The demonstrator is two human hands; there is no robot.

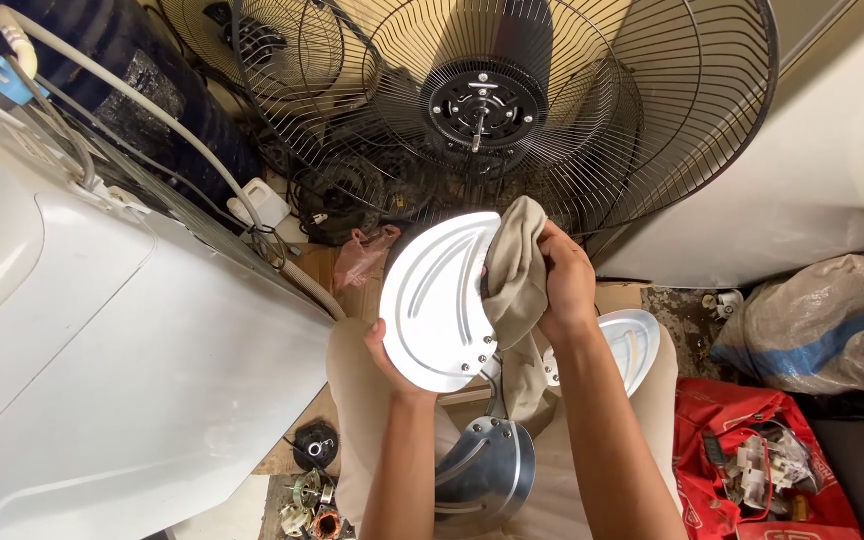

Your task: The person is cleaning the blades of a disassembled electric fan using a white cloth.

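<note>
A cramped corner, hemmed in on every side: a large black wire fan guard (512, 110) with its motor hub (480, 105) fills the top of the view, a white plastic appliance casing (102, 330) crowds the left, and a pale wall panel (792, 190) closes the right. Open room is scarce — only the gap over the person's lap is clear enough to work in.

In that gap the left hand (389, 352) grips the lower left edge of a silver metal fan blade (437, 300), fingers curled under its rim, holding it tilted up toward the camera. The right hand (564, 280) is closed around a beige cloth (517, 270), pressing it against the blade's right edge; the cloth hangs down past the blade's riveted root.

Two more blades (487, 470) of the same set show below and behind the forearms — one low at the bottom edge, one by the right arm.

On the floor to the right, a red bag (712, 440) holds small white plastic parts, just beside a clear plastic sack (822, 320). At lower left, small round motor parts (314, 445) lie near the casing's edge.
</note>
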